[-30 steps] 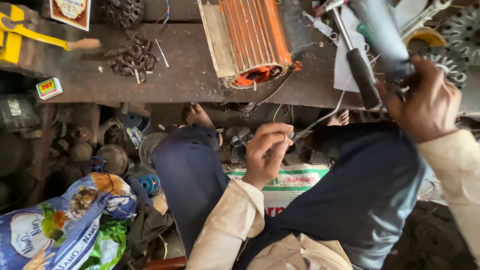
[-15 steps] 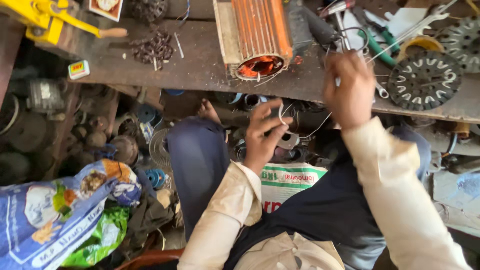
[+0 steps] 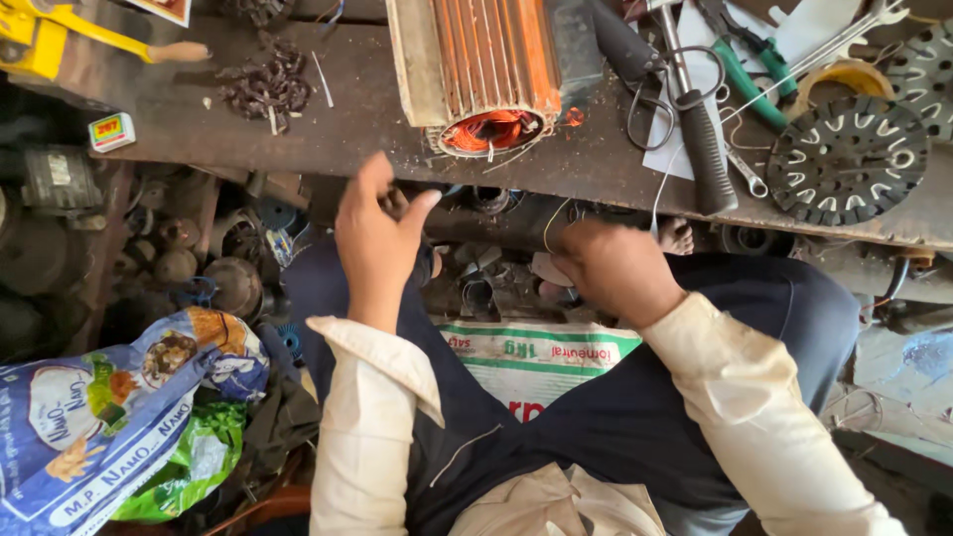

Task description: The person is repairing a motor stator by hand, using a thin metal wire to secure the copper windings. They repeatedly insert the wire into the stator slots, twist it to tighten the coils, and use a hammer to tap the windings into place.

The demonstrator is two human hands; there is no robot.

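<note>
My left hand (image 3: 377,233) is raised below the workbench edge (image 3: 347,139) with fingers spread, holding nothing. My right hand (image 3: 615,270) hangs lower right of it, knuckles up and fingers curled under; what it grips is hidden. Thin pale wires (image 3: 655,194) trail from the bench down toward it. Just above both hands lies a motor stator (image 3: 476,60) with orange copper windings (image 3: 491,131) facing me. My dark trouser legs run under the bench.
On the bench right lie a black-handled tool (image 3: 703,154), scissors (image 3: 650,94), green-handled pliers (image 3: 749,60), a spanner (image 3: 745,174) and a slotted round disc (image 3: 849,159). Metal scraps (image 3: 263,84) and a small box (image 3: 111,131) sit left. Motor parts (image 3: 179,268) and bags (image 3: 89,417) crowd the floor.
My right hand left the tools on the bench and dropped below its edge. My left hand, pinched on a thin wire before, has opened and risen a little. The view shifted leftward.
</note>
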